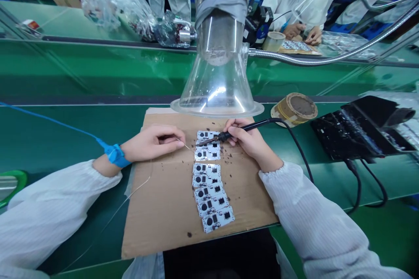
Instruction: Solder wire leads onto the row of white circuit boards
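My right hand (244,137) grips a black soldering iron (225,135), whose tip lies over the upper group of white circuit boards (207,153). Pinched in my left hand (157,141) is a thin solder wire (185,143); its end points at the left edge of those boards, and the rest trails down past my wrist. A second column of white circuit boards (212,205) runs toward me, each carrying black components. All the boards lie on a brown cardboard sheet (163,209). Whether the iron's tip touches a board I cannot tell.
A clear fume extraction hood (219,83) hangs just above the boards. Right of it are a round tan container (294,109) and a black soldering stand (356,128) with cables. A blue wrist strap (117,155) has a cord running left. Across the bench, a co-worker's hands (303,32) handle boards.
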`<state>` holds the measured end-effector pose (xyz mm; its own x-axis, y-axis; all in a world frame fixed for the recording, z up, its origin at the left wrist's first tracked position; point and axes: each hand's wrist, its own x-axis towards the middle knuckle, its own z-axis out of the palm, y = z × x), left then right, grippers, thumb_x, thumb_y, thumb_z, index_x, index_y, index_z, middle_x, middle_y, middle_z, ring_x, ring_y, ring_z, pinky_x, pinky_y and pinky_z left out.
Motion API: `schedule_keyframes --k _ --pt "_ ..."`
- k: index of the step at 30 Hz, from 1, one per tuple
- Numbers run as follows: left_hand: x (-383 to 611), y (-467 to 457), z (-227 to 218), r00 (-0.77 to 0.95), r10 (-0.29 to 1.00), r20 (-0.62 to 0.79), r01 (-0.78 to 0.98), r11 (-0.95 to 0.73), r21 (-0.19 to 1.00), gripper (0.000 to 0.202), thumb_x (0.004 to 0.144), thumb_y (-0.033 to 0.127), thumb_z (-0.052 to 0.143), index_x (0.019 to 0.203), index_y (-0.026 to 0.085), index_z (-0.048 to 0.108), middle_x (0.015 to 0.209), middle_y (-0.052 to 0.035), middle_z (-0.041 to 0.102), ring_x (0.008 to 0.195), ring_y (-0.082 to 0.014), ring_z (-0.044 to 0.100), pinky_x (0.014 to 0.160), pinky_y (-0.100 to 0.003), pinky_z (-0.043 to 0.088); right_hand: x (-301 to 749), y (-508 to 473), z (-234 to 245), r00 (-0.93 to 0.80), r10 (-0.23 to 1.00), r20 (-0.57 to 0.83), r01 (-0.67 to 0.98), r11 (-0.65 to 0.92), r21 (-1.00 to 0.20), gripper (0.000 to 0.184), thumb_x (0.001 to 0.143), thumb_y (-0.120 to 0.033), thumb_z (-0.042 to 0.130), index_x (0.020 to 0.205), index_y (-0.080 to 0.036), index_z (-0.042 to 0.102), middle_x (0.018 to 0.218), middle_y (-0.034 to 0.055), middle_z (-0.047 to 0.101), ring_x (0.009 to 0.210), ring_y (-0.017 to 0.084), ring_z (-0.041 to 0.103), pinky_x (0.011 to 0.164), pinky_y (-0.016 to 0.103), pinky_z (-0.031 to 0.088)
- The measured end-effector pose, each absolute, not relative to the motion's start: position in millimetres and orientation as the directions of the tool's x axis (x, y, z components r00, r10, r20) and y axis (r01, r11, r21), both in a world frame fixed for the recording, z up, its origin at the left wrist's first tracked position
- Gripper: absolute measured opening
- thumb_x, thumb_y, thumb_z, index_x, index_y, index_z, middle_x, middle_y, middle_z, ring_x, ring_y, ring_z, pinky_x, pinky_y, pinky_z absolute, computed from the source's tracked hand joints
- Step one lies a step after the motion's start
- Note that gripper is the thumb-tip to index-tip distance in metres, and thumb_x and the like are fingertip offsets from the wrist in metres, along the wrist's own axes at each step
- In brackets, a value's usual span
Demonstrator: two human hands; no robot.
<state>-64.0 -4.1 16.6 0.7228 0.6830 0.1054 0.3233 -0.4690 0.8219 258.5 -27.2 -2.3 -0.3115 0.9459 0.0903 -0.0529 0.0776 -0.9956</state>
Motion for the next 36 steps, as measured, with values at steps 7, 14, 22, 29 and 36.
schedule_keyframes --k 7,14,22,29,36 --pt "-69.7 -15.1 13.6 0.746 0.649 0.151 0.300 -0.529 0.794 0.013 0.101 0.025 0.061 0.089 0.020 0.057 0.065 0.0086 0.037 0.055 -0.0102 0.032 0.053 -0.022 0.032 257.5 -31.3 2.1 -0.383 0.919 0.088 -0.061 0.069 -0.996 0.021 0.098 -0.036 0.074 0.086 -0.018 0.069 0.062 -0.0063 0.054 0.051 0.009 0.047 0.049 0.022 0.035" --pt "-70.1 -13.7 11.0 0.765 0.605 0.221 0.296 -0.635 0.713 0.014 0.101 0.022 0.059 0.087 0.021 0.056 0.063 0.0094 0.034 0.053 -0.0102 0.033 0.051 -0.022 0.032 257.0 -32.3 3.5 -0.426 0.902 0.070 -0.066 0.046 -0.997 0.019 0.096 -0.033 0.075 0.087 -0.019 0.068 0.063 -0.0060 0.054 0.052 0.009 0.045 0.048 0.021 0.035" --pt "-68.9 -13.2 12.7 0.785 0.562 0.262 0.276 -0.695 0.663 0.014 0.103 0.020 0.059 0.089 0.021 0.057 0.062 0.0105 0.034 0.052 -0.0098 0.037 0.052 -0.021 0.033 257.2 -34.5 4.9 -0.451 0.891 0.061 -0.059 0.039 -0.998 0.017 0.098 -0.033 0.075 0.089 -0.019 0.069 0.065 -0.0056 0.054 0.053 0.009 0.046 0.048 0.021 0.038" --pt "-67.7 -13.1 10.7 0.792 0.551 0.264 0.278 -0.710 0.648 0.014 0.104 0.021 0.059 0.090 0.021 0.057 0.061 0.0108 0.034 0.051 -0.0097 0.036 0.051 -0.022 0.032 257.7 -34.6 3.6 -0.457 0.887 0.065 -0.052 0.046 -0.998 0.018 0.098 -0.033 0.076 0.089 -0.019 0.070 0.067 -0.0053 0.055 0.054 0.009 0.046 0.049 0.021 0.039" --pt "-66.7 -13.4 10.8 0.793 0.551 0.261 0.284 -0.713 0.641 0.014 0.104 0.021 0.059 0.090 0.022 0.057 0.060 0.0105 0.035 0.050 -0.0103 0.037 0.051 -0.022 0.032 258.7 -34.9 1.8 -0.462 0.885 0.052 -0.031 0.042 -0.999 0.018 0.099 -0.035 0.075 0.091 -0.019 0.071 0.067 -0.0054 0.056 0.054 0.009 0.047 0.049 0.022 0.038"
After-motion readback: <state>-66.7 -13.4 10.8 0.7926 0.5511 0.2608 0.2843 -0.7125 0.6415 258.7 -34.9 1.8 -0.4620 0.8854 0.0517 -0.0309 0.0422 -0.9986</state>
